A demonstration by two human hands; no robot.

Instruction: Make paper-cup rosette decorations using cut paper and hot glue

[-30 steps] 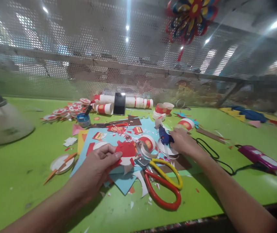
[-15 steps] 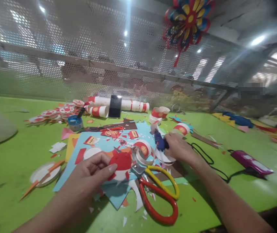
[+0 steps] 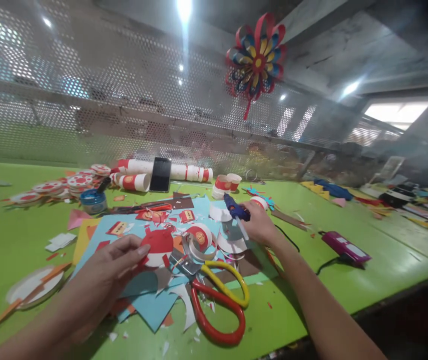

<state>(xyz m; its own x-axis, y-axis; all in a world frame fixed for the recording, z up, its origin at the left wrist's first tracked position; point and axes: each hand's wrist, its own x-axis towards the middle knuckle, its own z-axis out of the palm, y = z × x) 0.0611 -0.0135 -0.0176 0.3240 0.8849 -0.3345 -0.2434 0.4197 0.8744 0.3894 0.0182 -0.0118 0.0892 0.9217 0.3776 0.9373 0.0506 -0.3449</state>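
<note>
Left hand (image 3: 123, 257): grip pinches red-and-white paper disc (image 3: 159, 244) by edge, just left of scissors (image 3: 191, 268), probably leaving face uncovered. Right hand (image 3: 259, 222), beyond scissors and rightward: grip wraps glue gun (image 3: 235, 208) handle, nozzle pointing away, seemingly keeping fingers clear.
</note>
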